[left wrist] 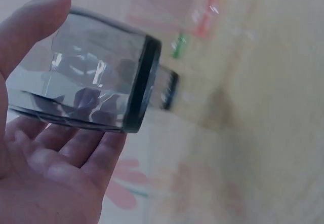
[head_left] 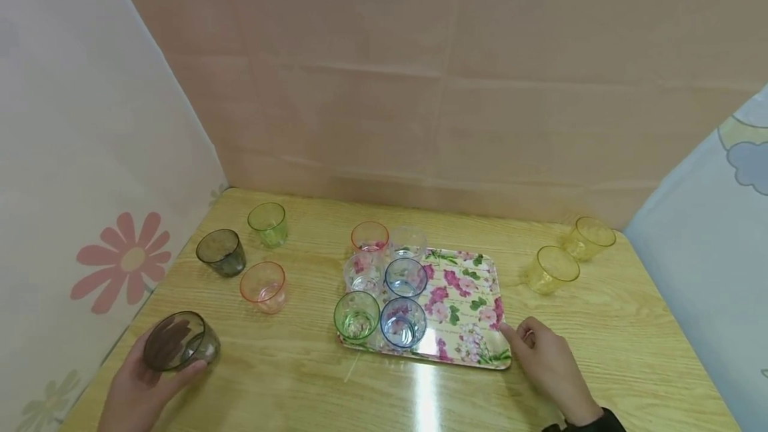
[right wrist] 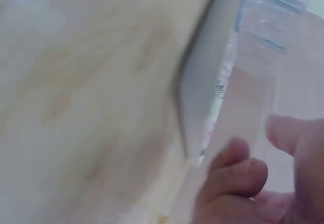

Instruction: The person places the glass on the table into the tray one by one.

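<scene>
Broadly, a beige sheet (head_left: 420, 85) hangs beyond the floral tray (head_left: 474, 305), probably to give a plain background, and the wooden table (head_left: 312, 379) under the tray gives everything a flat footing.

Left of the tray, near the table's edge, the left hand (head_left: 144, 385) grasps a dark grey cup, thumb on one side and fingers curled round the other, a wide hold that suits its smooth, round wall. The right hand (head_left: 549, 365) lies by the tray's near right corner, fingers loosely curled with nothing in them, perhaps just to rest; I cannot tell whether a fingertip touches the rim.

The gripped dark grey cup (left wrist: 101, 72) looks tilted, seemingly because it follows the wrist's angle. Six cups stand in two columns on the tray's left part, presumably set close so they share its surface: a red one (head_left: 370, 239) and clear ones (head_left: 364, 275) towards the back, blue ones (head_left: 404, 325) and a green one (head_left: 357, 319) nearer. Left of the tray stand another dark cup (head_left: 223, 259), a second green cup (head_left: 273, 232) and a second red cup (head_left: 264, 292), spaced so fingers could fit round each. Two yellow cups (head_left: 549, 275) sit beyond its right side, apparently paired by colour.
</scene>
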`<state>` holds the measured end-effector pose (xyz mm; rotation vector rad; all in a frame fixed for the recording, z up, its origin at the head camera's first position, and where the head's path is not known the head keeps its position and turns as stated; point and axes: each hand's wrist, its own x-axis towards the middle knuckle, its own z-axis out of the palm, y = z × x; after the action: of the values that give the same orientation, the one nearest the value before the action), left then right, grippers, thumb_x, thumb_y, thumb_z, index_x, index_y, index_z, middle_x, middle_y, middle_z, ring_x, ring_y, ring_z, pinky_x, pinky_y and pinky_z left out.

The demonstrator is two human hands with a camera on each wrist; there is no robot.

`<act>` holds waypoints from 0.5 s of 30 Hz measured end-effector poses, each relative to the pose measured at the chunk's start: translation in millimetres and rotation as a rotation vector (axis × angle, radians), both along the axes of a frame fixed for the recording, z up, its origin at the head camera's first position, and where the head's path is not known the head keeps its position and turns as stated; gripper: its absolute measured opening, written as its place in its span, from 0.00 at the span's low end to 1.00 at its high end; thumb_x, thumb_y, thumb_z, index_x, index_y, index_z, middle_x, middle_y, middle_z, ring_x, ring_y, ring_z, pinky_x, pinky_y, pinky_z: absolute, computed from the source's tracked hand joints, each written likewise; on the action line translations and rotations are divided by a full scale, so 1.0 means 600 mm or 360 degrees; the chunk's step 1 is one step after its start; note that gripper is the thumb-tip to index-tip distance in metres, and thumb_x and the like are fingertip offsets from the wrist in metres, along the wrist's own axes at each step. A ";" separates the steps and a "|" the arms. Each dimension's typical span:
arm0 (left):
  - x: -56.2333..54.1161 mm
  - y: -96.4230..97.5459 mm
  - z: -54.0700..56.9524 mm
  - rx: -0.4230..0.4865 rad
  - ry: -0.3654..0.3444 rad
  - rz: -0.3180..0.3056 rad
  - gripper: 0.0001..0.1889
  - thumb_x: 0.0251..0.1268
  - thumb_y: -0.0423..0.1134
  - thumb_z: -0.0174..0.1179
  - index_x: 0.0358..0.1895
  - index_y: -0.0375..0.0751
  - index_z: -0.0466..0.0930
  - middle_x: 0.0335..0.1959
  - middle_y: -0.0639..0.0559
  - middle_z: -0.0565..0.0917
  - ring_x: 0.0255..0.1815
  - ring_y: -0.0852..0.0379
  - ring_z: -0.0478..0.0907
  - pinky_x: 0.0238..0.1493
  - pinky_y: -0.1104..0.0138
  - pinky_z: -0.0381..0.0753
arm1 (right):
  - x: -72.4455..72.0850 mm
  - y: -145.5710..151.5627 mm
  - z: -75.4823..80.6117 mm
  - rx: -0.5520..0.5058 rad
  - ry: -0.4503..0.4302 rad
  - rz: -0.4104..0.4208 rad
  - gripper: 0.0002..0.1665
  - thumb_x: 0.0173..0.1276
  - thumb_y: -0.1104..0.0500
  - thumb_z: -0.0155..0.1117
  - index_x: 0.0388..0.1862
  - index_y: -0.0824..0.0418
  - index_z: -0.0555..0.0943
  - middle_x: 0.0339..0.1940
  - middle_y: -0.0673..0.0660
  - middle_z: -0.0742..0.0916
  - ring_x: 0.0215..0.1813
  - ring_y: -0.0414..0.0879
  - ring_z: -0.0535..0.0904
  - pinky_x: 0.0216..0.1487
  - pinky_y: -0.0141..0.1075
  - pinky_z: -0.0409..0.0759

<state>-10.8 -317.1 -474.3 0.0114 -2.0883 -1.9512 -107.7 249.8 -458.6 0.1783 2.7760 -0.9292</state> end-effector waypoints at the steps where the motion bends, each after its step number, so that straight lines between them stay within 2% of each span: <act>1: -0.001 0.005 0.006 -0.0014 0.0037 -0.0036 0.44 0.56 0.10 0.61 0.77 0.33 0.58 0.64 0.61 0.79 0.64 0.71 0.75 0.61 0.83 0.69 | 0.000 -0.003 0.005 -0.0029 0.0049 -0.0013 0.27 0.78 0.36 0.54 0.37 0.60 0.74 0.22 0.53 0.75 0.22 0.45 0.67 0.26 0.35 0.62; 5: -0.005 0.030 0.030 -0.0085 0.0158 -0.0139 0.47 0.52 0.08 0.62 0.77 0.32 0.55 0.65 0.59 0.78 0.65 0.69 0.74 0.61 0.82 0.70 | 0.003 -0.022 0.018 -0.0148 0.0359 -0.0028 0.21 0.80 0.42 0.56 0.38 0.59 0.74 0.25 0.52 0.78 0.23 0.43 0.70 0.27 0.34 0.66; 8: -0.012 0.050 0.044 -0.0109 0.0284 -0.0228 0.47 0.49 0.05 0.61 0.75 0.27 0.53 0.66 0.55 0.77 0.67 0.66 0.74 0.62 0.79 0.70 | 0.007 -0.042 0.025 -0.0233 0.0608 -0.0019 0.16 0.80 0.49 0.57 0.35 0.58 0.74 0.25 0.52 0.79 0.23 0.40 0.70 0.24 0.33 0.67; 10: -0.016 0.064 0.052 -0.0118 0.0318 -0.0271 0.46 0.47 0.05 0.62 0.72 0.24 0.53 0.66 0.52 0.77 0.68 0.65 0.73 0.64 0.77 0.70 | 0.010 -0.055 0.030 -0.0296 0.0734 -0.0014 0.14 0.80 0.53 0.58 0.34 0.58 0.74 0.26 0.53 0.79 0.24 0.39 0.71 0.24 0.32 0.67; 13: -0.020 0.088 0.062 -0.0143 0.0282 -0.0302 0.44 0.47 0.07 0.65 0.70 0.23 0.55 0.66 0.48 0.76 0.68 0.63 0.73 0.65 0.76 0.70 | 0.015 -0.075 0.036 -0.0403 0.0850 -0.0001 0.11 0.80 0.59 0.58 0.34 0.59 0.75 0.27 0.53 0.79 0.23 0.40 0.70 0.23 0.32 0.67; 15: -0.021 0.106 0.070 -0.0183 0.0210 -0.0281 0.43 0.48 0.10 0.68 0.69 0.25 0.58 0.66 0.49 0.77 0.67 0.64 0.74 0.63 0.77 0.71 | 0.018 -0.088 0.039 -0.0477 0.0903 0.0019 0.10 0.79 0.62 0.58 0.33 0.60 0.75 0.28 0.53 0.79 0.24 0.40 0.69 0.24 0.32 0.67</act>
<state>-23.6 -253.2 -432.4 -0.3267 -2.1742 -1.8666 -97.1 197.0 -435.2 -0.1795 3.0580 -1.5844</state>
